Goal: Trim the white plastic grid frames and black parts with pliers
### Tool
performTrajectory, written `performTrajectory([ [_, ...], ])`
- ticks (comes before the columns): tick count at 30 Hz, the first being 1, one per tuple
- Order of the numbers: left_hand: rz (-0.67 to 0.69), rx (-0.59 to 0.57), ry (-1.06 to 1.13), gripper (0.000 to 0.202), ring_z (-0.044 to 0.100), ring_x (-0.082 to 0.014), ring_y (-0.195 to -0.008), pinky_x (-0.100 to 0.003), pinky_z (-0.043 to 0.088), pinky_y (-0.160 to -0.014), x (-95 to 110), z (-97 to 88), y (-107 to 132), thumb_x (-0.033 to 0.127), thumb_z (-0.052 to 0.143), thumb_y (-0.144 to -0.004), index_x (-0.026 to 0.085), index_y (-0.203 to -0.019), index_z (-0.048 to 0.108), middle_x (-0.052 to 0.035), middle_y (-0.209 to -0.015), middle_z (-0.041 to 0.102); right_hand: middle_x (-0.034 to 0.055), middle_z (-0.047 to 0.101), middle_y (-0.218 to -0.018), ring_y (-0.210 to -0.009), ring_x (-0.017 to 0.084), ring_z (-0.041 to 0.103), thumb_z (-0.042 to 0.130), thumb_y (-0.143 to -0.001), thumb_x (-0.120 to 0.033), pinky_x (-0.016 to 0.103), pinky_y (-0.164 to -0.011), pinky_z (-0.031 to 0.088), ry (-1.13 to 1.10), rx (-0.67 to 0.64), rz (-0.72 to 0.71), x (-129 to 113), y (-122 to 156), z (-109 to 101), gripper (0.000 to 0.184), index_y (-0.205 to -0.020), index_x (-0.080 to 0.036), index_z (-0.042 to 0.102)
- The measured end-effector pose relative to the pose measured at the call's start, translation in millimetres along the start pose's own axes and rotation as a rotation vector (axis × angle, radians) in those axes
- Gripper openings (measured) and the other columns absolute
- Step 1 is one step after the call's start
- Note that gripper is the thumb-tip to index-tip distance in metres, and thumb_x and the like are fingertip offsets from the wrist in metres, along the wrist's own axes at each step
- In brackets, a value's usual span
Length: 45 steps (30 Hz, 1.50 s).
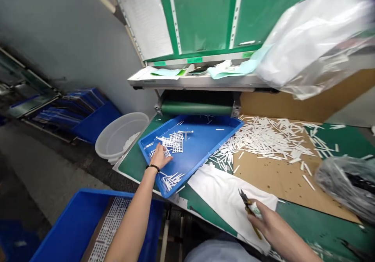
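The left hand [159,156], a black bead bracelet on its wrist [152,168], lies inside a shallow blue plastic tray [199,144], half open, its fingertips down on white plastic lattice pieces [172,142]; whether it pinches one, I cannot tell. A few loose white plastic sticks [171,180] lie in the tray's near corner, just below that hand. The right hand [272,225] is closed around a pair of side cutters [249,209] with dark jaws and yellowish handles, and a small white plastic piece [256,210] shows against its fingers, above a white cloth [228,203] spread on a green work mat [322,221]. Beside the tray, a heap of white plastic sticks [263,139] covers a brown cardboard sheet [281,180], and a crumpled grey plastic bag [345,187] sits at its right. More lattice sheets [109,227] lie in a blue crate [93,193] at lower left, near a translucent plastic tub [117,135], while a green belt roller [196,108] runs behind the tray, under a metal shelf [199,82] holding papers
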<state>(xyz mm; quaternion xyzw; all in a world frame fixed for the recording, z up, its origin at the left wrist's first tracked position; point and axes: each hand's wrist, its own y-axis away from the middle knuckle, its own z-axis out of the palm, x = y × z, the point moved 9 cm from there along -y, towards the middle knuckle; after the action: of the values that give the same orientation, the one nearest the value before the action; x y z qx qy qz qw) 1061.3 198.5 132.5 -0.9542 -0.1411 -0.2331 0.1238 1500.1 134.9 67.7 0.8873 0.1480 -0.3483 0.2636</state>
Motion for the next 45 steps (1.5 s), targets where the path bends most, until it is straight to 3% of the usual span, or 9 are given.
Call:
performTrajectory([
  [9, -0.014, -0.047, -0.111, 0.038, 0.055, -0.0192, -0.082, -0.033, 0.044, -0.077, 17.6, -10.4, -1.9, 0.042, 0.068, -0.067, 0.021, -0.084, 0.042, -0.0018, -0.092, 0.053, 0.0107, 0.060, -0.121, -0.110, 0.027, 0.055, 0.038, -0.087, -0.048, 0.032, -0.091, 0.039, -0.124, 0.021, -0.006, 23.2, 2.1, -10.1, 0.043, -0.121, -0.023, 0.045],
  [14, -0.092, -0.143, -0.067, 0.054, 0.057, -0.0185, -0.074, -0.034, 0.048, -0.072, 36.5, -46.3, 38.7, 0.052, 0.069, -0.068, 0.021, -0.107, 0.049, -0.0036, -0.098, 0.053, 0.0099, 0.055, -0.130, -0.118, 0.028, 0.050, 0.041, -0.087, -0.043, 0.033, -0.094, 0.037, -0.118, 0.028, -0.057, 12.7, -1.8, -13.5, 0.038, -0.120, -0.025, 0.047],
  [17, -0.033, -0.102, 0.072, 0.046, 0.059, -0.0183, -0.080, -0.034, 0.052, -0.073, 80.5, -50.4, 76.0, 0.051, 0.065, -0.075, 0.024, -0.110, 0.053, -0.0062, -0.112, 0.053, 0.0091, 0.057, -0.126, -0.115, 0.027, 0.052, 0.042, -0.086, -0.038, 0.033, -0.092, 0.038, -0.092, 0.004, -0.079, -3.2, -5.6, -12.7, 0.035, -0.119, -0.025, 0.048],
  [19, 0.090, -0.056, 0.208, 0.037, 0.059, -0.0185, -0.090, -0.033, 0.053, -0.078, 122.8, -29.0, 103.2, 0.046, 0.067, -0.076, 0.025, -0.105, 0.056, -0.0077, -0.129, 0.046, 0.0087, 0.059, -0.121, -0.111, 0.026, 0.054, 0.042, -0.086, -0.035, 0.032, -0.090, 0.038, -0.055, -0.007, -0.083, -15.4, -8.0, -13.1, 0.033, -0.117, -0.025, 0.049],
  [22, 0.149, -0.054, 0.324, 0.042, 0.060, -0.0186, -0.089, -0.037, 0.055, -0.081, 165.8, 38.9, 140.9, 0.039, 0.075, -0.070, 0.026, -0.106, 0.057, -0.0097, -0.140, 0.036, 0.0098, 0.060, -0.115, -0.106, 0.025, 0.056, 0.041, -0.087, -0.029, 0.031, -0.086, 0.038, 0.049, -0.019, -0.112, -32.0, -10.9, -13.6, 0.032, -0.117, -0.022, 0.049],
  [25, 0.147, -0.063, 0.353, 0.051, 0.060, -0.0237, -0.097, -0.042, 0.055, -0.085, 178.9, 103.0, 165.3, 0.035, 0.076, -0.069, 0.023, -0.114, 0.055, -0.0143, -0.141, 0.034, 0.0145, 0.059, -0.109, -0.102, 0.026, 0.057, 0.039, -0.087, -0.021, 0.033, -0.082, 0.037, 0.238, -0.048, -0.134, -37.8, -13.8, -8.9, 0.032, -0.116, -0.014, 0.048],
  [28, 0.176, -0.128, 0.368, 0.062, 0.054, -0.0289, -0.113, -0.045, 0.053, -0.090, 175.8, 135.2, 175.5, 0.031, 0.071, -0.073, 0.021, -0.129, 0.048, -0.0169, -0.147, 0.026, 0.0184, 0.059, -0.107, -0.099, 0.027, 0.057, 0.036, -0.086, -0.015, 0.034, -0.081, 0.036, 0.409, -0.133, -0.127, -33.8, -16.6, 3.9, 0.032, -0.115, -0.009, 0.048],
  [38, 0.112, -0.127, 0.547, 0.101, 0.058, -0.0191, -0.096, -0.036, 0.053, -0.081, 156.4, 144.1, 172.8, 0.022, 0.068, -0.071, 0.025, -0.149, 0.004, -0.0169, -0.145, 0.031, 0.0198, 0.060, -0.106, -0.097, 0.029, 0.059, 0.041, -0.083, -0.013, 0.036, -0.076, 0.038, 0.498, -0.239, -0.040, -38.7, -34.6, 30.9, 0.032, -0.113, -0.008, 0.051],
  [45, 0.096, -0.123, 0.572, 0.095, 0.059, -0.0189, -0.094, -0.035, 0.054, -0.080, 153.9, 143.4, 168.9, 0.022, 0.067, -0.068, 0.023, -0.146, 0.014, -0.0145, -0.133, 0.043, 0.0198, 0.060, -0.110, -0.099, 0.029, 0.059, 0.042, -0.086, -0.017, 0.036, -0.079, 0.039, 0.536, -0.258, -0.006, -54.9, -44.1, 33.1, 0.032, -0.115, -0.008, 0.051],
])
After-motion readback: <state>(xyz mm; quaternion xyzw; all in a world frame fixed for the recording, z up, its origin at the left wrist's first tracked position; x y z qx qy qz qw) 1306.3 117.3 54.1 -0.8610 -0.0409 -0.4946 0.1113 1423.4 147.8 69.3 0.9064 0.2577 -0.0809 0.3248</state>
